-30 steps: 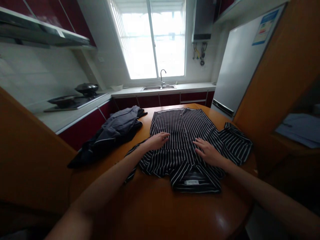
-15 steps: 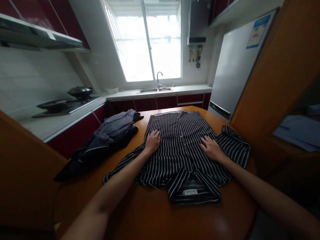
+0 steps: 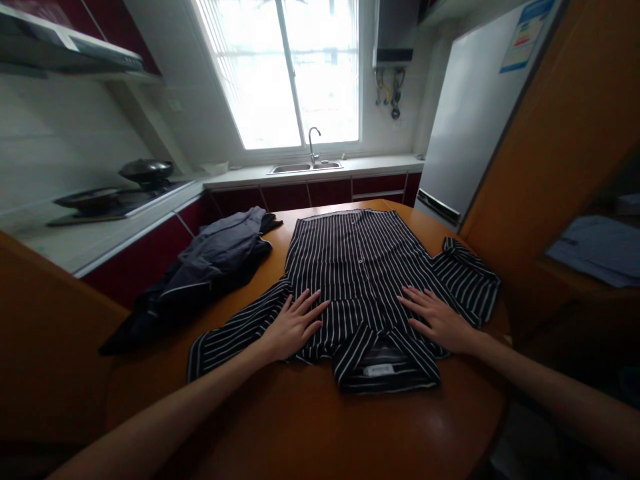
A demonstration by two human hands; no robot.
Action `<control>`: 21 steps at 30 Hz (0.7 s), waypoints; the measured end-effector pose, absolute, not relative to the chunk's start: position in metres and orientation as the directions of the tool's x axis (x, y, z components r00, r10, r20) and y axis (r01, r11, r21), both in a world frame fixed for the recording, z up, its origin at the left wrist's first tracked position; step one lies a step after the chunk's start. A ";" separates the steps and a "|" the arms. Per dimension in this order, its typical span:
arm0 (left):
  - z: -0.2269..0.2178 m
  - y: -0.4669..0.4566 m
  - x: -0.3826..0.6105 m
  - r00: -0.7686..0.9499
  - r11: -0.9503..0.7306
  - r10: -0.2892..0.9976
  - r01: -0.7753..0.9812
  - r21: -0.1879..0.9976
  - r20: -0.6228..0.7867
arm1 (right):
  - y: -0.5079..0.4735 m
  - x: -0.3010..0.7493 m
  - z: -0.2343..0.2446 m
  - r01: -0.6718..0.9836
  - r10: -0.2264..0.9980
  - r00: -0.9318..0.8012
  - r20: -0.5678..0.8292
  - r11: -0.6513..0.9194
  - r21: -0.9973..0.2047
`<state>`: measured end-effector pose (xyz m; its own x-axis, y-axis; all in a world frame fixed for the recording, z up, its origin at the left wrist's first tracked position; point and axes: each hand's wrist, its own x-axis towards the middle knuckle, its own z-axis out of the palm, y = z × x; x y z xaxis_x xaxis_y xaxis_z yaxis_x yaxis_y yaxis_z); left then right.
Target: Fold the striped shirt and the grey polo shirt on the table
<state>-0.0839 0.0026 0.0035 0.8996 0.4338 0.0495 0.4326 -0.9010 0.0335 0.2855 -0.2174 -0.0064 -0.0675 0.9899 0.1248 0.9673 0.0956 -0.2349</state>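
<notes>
A black shirt with white stripes [image 3: 345, 257] lies spread, front up, on the round wooden table [image 3: 310, 433], its collar toward me and its hem at the far edge. My left hand [image 3: 293, 325] rests flat on the shirt near the left shoulder, fingers spread. On the opposite side my right hand [image 3: 436, 320] lies on the cloth near the other shoulder, its fingers also apart. Both sleeves stick out sideways; the right one is bent over on itself. A white label [image 3: 379, 370] shows inside the collar.
Left of the shirt lies a heap of dark grey and black clothing [image 3: 215, 253]. Beyond the table are a counter with a sink [image 3: 300, 168], a stove with pans [image 3: 145, 170] at left, and a fridge [image 3: 470, 113] at right. Folded pale cloth [image 3: 597, 250] sits on a shelf.
Both hands have slid toward me over the shirt, from its middle to the shoulder area, and the fingers have spread wider. The left sleeve now lies straighter. The view has tilted slightly down.
</notes>
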 end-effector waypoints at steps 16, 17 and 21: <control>0.012 0.127 0.072 0.780 -0.775 0.624 0.611 0.161 0.049 | -0.025 0.251 0.017 0.971 0.997 -0.006 0.073 0.024 -0.239; 0.010 0.144 0.076 0.743 -0.740 0.667 0.655 0.154 0.043 | -0.007 0.254 0.014 0.970 0.998 0.025 0.056 -0.010 -0.244; 0.005 0.211 0.061 0.609 -0.609 0.792 0.783 0.129 0.047 | 0.041 0.299 0.000 0.964 0.989 0.148 0.006 -0.143 -0.222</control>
<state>0.0614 0.2111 0.0047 0.6086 0.7921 0.0466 0.7827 -0.6090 0.1286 0.2993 0.0409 -0.0003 0.1484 0.9889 0.0064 0.9644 -0.1433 -0.2223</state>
